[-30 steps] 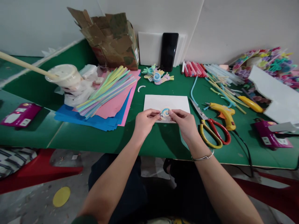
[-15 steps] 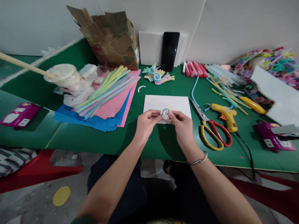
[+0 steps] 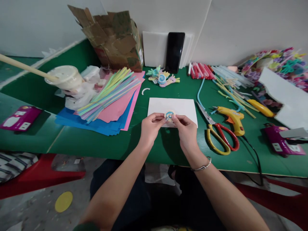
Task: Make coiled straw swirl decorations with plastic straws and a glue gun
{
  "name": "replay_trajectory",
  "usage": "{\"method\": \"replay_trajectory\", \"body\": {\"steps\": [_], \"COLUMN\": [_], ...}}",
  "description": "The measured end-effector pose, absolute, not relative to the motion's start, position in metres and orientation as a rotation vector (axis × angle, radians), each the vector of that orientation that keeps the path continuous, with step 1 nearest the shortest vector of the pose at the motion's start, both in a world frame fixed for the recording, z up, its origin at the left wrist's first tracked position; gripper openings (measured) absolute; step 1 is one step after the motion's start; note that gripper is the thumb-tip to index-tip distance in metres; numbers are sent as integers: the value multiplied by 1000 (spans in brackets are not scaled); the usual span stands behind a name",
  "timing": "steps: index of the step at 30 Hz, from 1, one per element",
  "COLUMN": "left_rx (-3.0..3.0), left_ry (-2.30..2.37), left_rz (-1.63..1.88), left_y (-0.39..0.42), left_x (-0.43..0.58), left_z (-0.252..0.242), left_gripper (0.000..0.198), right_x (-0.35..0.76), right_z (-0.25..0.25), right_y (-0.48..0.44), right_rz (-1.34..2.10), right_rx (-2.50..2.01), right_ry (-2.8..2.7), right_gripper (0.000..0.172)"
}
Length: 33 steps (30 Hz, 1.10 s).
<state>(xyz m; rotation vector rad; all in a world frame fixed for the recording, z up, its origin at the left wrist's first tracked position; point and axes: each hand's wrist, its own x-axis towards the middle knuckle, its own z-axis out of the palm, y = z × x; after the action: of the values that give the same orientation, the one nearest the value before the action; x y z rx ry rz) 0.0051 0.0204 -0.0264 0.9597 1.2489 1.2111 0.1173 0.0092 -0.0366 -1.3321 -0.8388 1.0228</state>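
A small round coil [image 3: 170, 113] of cream and blue, looking like rolled pipe cleaner, is pinched between both hands. My left hand [image 3: 152, 125] grips its left side with thumb and fingertips. On the opposite side, my right hand [image 3: 186, 128] holds it the same way, a bangle on the wrist. Below them a white sheet [image 3: 156, 104] lies on the green table. Part of the coil is covered by the fingertips. Beyond the sheet lies a cluster of pastel coils and short pieces [image 3: 162, 78], and a curved white piece [image 3: 145, 91] sits to its left.
Scissors [image 3: 211, 123] and a yellow glue gun [image 3: 231, 118] with a black cord lie on the right. Pastel stems [image 3: 108, 93] rest on coloured sheets [image 3: 72, 121] at left. A phone [image 3: 175, 51] leans at the back beside a torn cardboard box [image 3: 115, 38]. Red markers [image 3: 201, 71] lie behind.
The coil has shifted very slightly left and tilted, showing its blue ring more plainly. My right hand has moved a little left with it. Both hands keep their pinch.
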Motion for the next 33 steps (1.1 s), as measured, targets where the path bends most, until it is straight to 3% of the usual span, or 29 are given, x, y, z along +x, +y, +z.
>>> {"method": "replay_trajectory", "body": {"steps": [33], "left_rx": [805], "left_ry": [1228], "left_rz": [1196], "left_y": [22], "left_x": [0], "left_z": [-22], "left_gripper": [20], "right_x": [116], "right_z": [-34], "right_y": [7], "right_rz": [1056], "right_rx": [-1315], "right_ry": [-830], "right_gripper": [23]}}
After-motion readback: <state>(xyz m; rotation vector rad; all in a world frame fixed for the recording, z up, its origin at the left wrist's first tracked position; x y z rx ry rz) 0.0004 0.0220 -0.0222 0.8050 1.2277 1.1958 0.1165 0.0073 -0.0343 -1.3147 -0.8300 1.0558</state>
